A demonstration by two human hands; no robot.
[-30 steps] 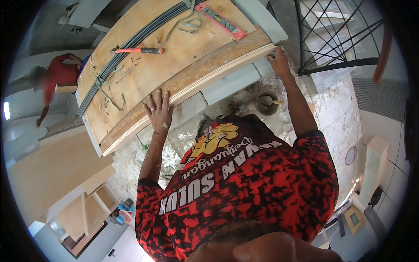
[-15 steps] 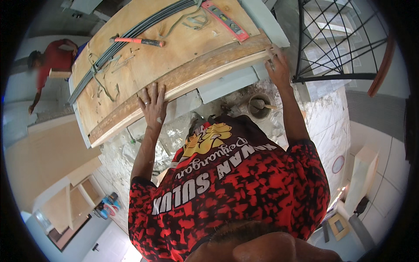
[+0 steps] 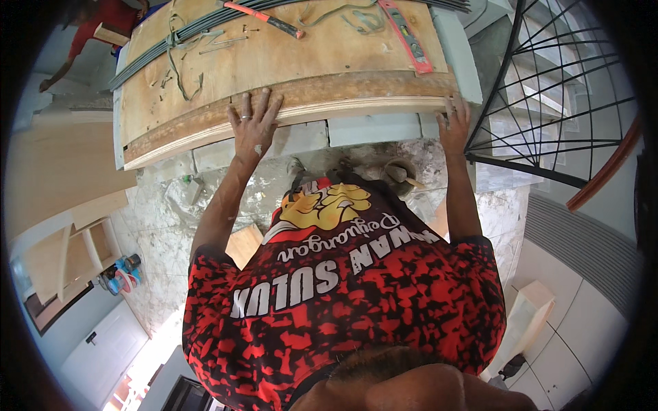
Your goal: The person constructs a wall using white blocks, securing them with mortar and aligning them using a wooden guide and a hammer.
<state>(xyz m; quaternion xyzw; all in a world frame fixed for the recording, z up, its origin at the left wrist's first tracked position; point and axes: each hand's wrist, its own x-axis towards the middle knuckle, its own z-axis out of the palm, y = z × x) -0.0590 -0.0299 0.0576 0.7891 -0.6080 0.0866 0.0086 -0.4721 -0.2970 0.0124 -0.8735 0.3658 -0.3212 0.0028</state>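
My left hand [image 3: 255, 123] lies on the front edge of a plywood-topped bench, its fingers spread over a brown-stained wooden strip [image 3: 322, 89]. A ring shows on one finger, and a pale smear marks the back of the hand. At the strip's right end my right hand [image 3: 453, 127] rests with its fingers stretched over the edge, holding nothing visible. Beyond the hands, on the plywood sheet [image 3: 274, 58], lie a hammer [image 3: 271, 21] with an orange-red and black handle and a red spirit level [image 3: 406, 38].
A tied bundle of grey rods [image 3: 152, 51] crosses the sheet, with loose nails and a green strap [image 3: 349, 24] nearby. Pale blocks [image 3: 373, 129] support the front. A bucket [image 3: 397, 172] with a trowel stands below. Black metal railing [image 3: 541, 103] rises at right; another person [image 3: 99, 27] is far left.
My view has shifted, so the bench appears higher and more level. Both hands stay on the wooden strip; the left fingers still spread there. The other person sits closer to the top left edge.
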